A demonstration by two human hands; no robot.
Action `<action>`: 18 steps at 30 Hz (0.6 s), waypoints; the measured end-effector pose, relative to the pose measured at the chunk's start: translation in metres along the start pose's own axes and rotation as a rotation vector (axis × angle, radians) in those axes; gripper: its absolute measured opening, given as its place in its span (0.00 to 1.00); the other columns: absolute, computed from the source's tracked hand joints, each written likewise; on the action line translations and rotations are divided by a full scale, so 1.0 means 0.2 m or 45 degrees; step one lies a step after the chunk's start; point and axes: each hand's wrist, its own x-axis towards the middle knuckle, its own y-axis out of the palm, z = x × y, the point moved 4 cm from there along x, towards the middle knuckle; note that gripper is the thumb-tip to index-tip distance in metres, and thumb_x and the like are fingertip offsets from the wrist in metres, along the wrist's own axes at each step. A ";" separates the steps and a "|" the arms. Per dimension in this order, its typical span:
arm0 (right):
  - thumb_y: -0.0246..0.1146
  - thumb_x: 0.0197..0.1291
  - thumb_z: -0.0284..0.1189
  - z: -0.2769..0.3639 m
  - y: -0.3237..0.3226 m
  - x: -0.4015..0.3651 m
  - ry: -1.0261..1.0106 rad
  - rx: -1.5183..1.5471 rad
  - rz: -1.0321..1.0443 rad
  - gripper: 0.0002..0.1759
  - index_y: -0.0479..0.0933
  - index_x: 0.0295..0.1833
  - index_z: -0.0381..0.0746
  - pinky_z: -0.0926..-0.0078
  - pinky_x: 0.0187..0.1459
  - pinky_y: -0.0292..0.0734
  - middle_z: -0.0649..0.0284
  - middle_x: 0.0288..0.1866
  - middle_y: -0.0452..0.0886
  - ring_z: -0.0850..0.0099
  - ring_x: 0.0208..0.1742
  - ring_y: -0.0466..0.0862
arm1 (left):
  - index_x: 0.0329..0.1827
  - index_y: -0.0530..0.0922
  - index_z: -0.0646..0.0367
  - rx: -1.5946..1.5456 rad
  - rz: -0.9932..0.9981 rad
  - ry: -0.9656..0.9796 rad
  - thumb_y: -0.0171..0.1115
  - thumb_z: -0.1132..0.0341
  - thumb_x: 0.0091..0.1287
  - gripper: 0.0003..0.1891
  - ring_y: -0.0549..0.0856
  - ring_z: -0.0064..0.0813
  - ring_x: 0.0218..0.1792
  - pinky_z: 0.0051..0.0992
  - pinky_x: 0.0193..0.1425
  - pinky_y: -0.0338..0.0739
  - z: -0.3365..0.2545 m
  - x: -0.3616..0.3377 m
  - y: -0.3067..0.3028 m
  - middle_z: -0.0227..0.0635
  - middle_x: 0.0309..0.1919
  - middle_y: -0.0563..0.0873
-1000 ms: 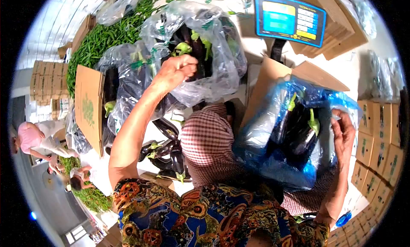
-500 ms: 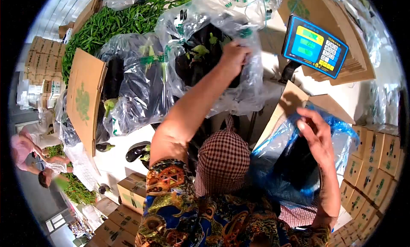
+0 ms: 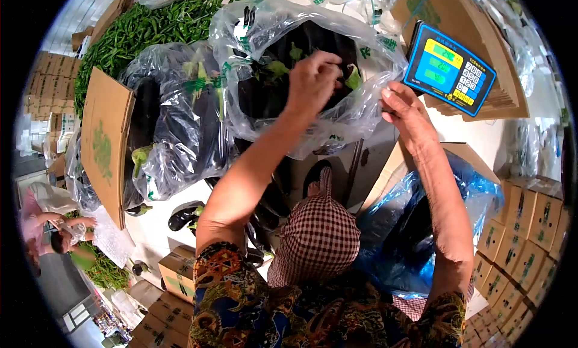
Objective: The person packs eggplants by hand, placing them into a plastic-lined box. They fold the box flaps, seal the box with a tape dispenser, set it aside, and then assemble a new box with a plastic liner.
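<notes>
A clear plastic bag [image 3: 368, 124] with green print stands spread wide, full of dark eggplants [image 3: 313, 38] with green caps. Over these eggplants is my left hand [image 3: 312, 83], fingers curled; whether anything is in them I cannot make out. My right hand [image 3: 410, 114] pinches the bag's right edge between thumb and fingers. Below my right forearm, a cardboard box lined with a blue plastic bag [image 3: 385, 251] holds a dark eggplant [image 3: 415, 227]. The blue-rimmed scale display [image 3: 448, 69] stands just beyond my right hand.
On the left, another bag of eggplants [image 3: 180, 125] sits in a carton [image 3: 105, 146]. Green chili peppers [image 3: 144, 38] are heaped behind it. Loose eggplants [image 3: 182, 217] lie on the floor. Stacked cartons [image 3: 521, 239] line the right. A person [image 3: 51, 221] is at far left.
My left hand has left the bag's right side and moved left over the eggplants. My right hand has risen from above the blue-lined box to the clear bag's edge. The bag's mouth is wider.
</notes>
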 end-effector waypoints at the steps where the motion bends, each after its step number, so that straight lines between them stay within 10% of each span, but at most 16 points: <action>1: 0.68 0.60 0.32 -0.01 0.02 0.02 0.022 0.006 0.066 0.22 0.74 0.58 0.40 0.82 0.45 0.72 0.69 0.41 0.81 0.78 0.42 0.80 | 0.50 0.80 0.63 0.234 -0.071 0.098 0.58 0.65 0.64 0.14 0.84 0.22 0.33 0.26 0.36 0.79 0.05 0.03 -0.07 0.39 0.35 0.86; 5: 0.63 0.64 0.30 -0.08 0.03 0.09 -0.019 0.066 0.154 0.09 0.80 0.48 0.39 0.85 0.36 0.72 0.70 0.37 0.82 0.81 0.34 0.79 | 0.47 0.80 0.65 1.264 0.069 -0.025 0.60 0.56 0.63 0.19 0.87 0.42 0.36 0.37 0.36 0.81 0.47 0.13 -0.09 0.47 0.40 0.86; 11: 0.61 0.65 0.30 0.01 0.07 -0.10 -0.063 -0.150 0.131 0.08 0.80 0.47 0.39 0.84 0.39 0.71 0.69 0.38 0.82 0.82 0.35 0.77 | 0.38 0.79 0.64 1.267 -0.041 -0.279 0.63 0.53 0.62 0.19 0.85 0.50 0.38 0.42 0.41 0.78 0.54 0.20 0.05 0.49 0.37 0.85; 14: 0.62 0.65 0.30 0.03 0.06 -0.20 -0.069 -0.220 0.173 0.09 0.80 0.47 0.39 0.87 0.37 0.69 0.70 0.38 0.82 0.84 0.34 0.76 | 0.33 0.82 0.62 0.774 0.071 -0.089 0.67 0.56 0.57 0.15 0.85 0.44 0.33 0.39 0.40 0.78 0.54 0.24 0.00 0.46 0.29 0.85; 16: 0.62 0.65 0.31 0.02 0.03 -0.24 -0.093 -0.243 0.205 0.09 0.81 0.47 0.40 0.84 0.38 0.72 0.71 0.37 0.82 0.82 0.34 0.77 | 0.38 0.81 0.60 0.011 0.185 -0.418 0.62 0.58 0.63 0.13 0.68 0.17 0.23 0.22 0.24 0.60 0.25 0.08 -0.11 0.25 0.25 0.76; 18: 0.62 0.66 0.34 0.01 0.02 -0.27 -0.064 -0.230 0.225 0.10 0.80 0.47 0.40 0.82 0.39 0.73 0.70 0.38 0.82 0.80 0.36 0.79 | 0.44 0.78 0.63 -0.421 0.261 -0.436 0.55 0.62 0.71 0.12 0.63 0.12 0.22 0.16 0.23 0.53 -0.01 -0.13 -0.21 0.22 0.23 0.71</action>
